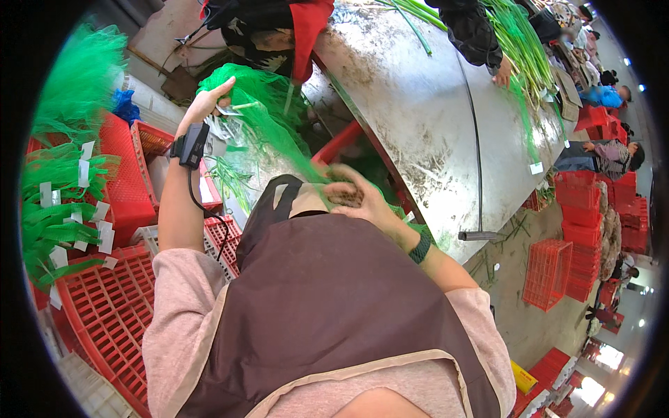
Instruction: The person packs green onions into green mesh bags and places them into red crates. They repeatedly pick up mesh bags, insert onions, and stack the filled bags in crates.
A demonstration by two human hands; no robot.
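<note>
Green mesh netting (266, 123) stretches between my two hands. My left hand (211, 102), wearing a wrist device with a cable, grips its bunched upper end beside white tags (225, 130). At the front of my dark apron, my right hand (353, 193) is slightly blurred, its fingers curled at the lower end of the netting; whether they hold it is not certain. More green mesh bags with white tags (83, 172) lie heaped at the far left. Loose green onion leaves (230, 180) lie below my left hand.
A metal table (397, 99) with dirt and root scraps stands ahead. A co-worker's hand (503, 73) touches bundled green onions (522, 47) in green netting. Another person in red and black is at the top. Red plastic crates (112, 292) stand at left, and stacked red crates (577, 219) at right.
</note>
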